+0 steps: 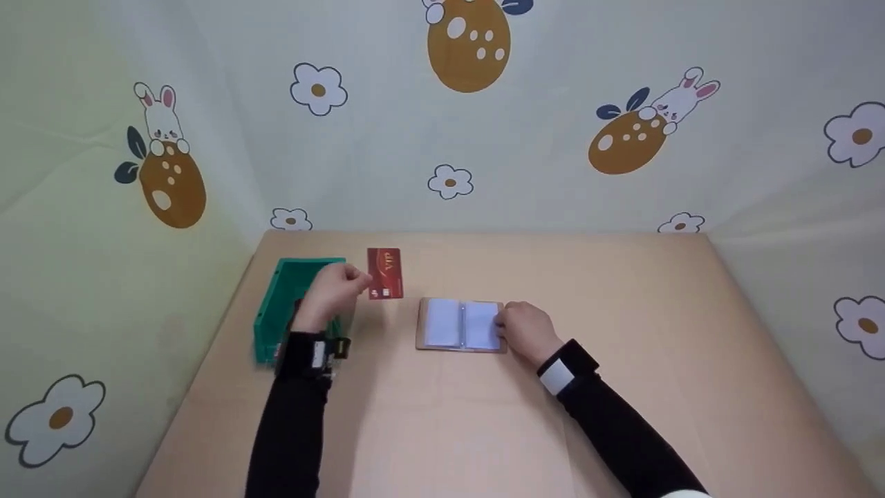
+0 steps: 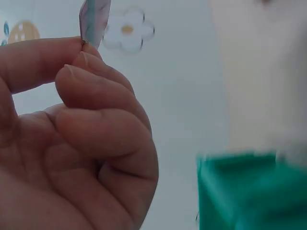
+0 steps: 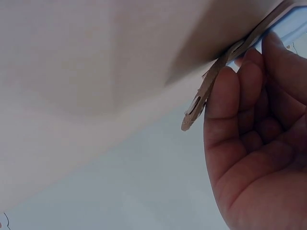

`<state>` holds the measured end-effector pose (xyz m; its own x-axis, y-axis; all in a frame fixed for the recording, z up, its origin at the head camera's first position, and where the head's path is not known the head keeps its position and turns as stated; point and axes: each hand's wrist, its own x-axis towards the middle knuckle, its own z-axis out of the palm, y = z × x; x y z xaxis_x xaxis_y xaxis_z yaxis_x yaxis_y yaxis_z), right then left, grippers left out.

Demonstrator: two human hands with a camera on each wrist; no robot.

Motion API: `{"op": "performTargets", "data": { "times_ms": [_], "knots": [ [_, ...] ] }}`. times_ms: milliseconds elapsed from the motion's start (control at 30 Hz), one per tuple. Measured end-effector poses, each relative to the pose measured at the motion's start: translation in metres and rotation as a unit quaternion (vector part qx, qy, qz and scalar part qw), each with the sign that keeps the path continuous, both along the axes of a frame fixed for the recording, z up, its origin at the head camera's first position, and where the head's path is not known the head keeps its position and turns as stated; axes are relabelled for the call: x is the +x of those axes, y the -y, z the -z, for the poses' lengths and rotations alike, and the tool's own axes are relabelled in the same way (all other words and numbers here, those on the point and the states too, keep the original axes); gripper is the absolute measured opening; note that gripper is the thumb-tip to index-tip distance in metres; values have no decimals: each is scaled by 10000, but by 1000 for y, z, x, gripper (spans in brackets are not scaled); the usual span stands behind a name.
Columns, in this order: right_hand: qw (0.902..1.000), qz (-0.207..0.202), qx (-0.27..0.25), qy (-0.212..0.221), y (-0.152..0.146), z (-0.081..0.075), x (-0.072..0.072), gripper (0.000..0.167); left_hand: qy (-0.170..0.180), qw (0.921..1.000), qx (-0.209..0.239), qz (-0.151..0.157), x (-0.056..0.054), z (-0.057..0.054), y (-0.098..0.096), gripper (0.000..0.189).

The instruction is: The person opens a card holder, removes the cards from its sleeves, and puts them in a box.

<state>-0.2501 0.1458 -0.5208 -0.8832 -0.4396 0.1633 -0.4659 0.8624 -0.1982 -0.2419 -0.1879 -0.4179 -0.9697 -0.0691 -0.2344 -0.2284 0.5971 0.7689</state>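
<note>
My left hand [image 1: 334, 290] pinches a red card [image 1: 385, 274] with gold lettering by its left edge, holding it up above the table beside the green bin. Seen edge-on in the left wrist view, the card [image 2: 94, 21] stands between thumb and fingertip. A small card holder [image 1: 442, 325] lies open on the table, with pale clear sleeves and a brown cover. At its right edge, my right hand [image 1: 529, 330] grips the cover and sleeves, fingers curled and thumb on top. The right wrist view has the brown cover edge [image 3: 204, 93] against the fingers of that hand.
A green plastic bin [image 1: 276, 304] stands at the left of the wooden table [image 1: 588, 277], partly hidden by my left forearm. Dark items in it are hard to make out. A patterned curtain [image 1: 387, 138] with rabbits and flowers hangs round the table's back and sides.
</note>
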Motion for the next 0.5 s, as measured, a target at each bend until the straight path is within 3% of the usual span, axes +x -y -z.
{"op": "performTargets", "data": {
  "times_ms": [133, 267, 367, 500],
  "knots": [
    [10000, 4, 37, -8, 0, -1, 0, 4, 324, 9988, -219, -291, 5, -9, 45, 28],
    [10000, -24, 35, 3, 1, -1, 0, 5, 626, 9953, -579, -470, 11, -10, 80, 29],
    [10000, 3, 17, 21, 2, -1, 1, 5, 774, 9921, -863, -489, 13, -8, 92, 28],
    [10000, 22, -10, -4, 2, -2, 1, 5, 805, 9882, -1259, -349, 12, -4, 96, 33]
  ]
}}
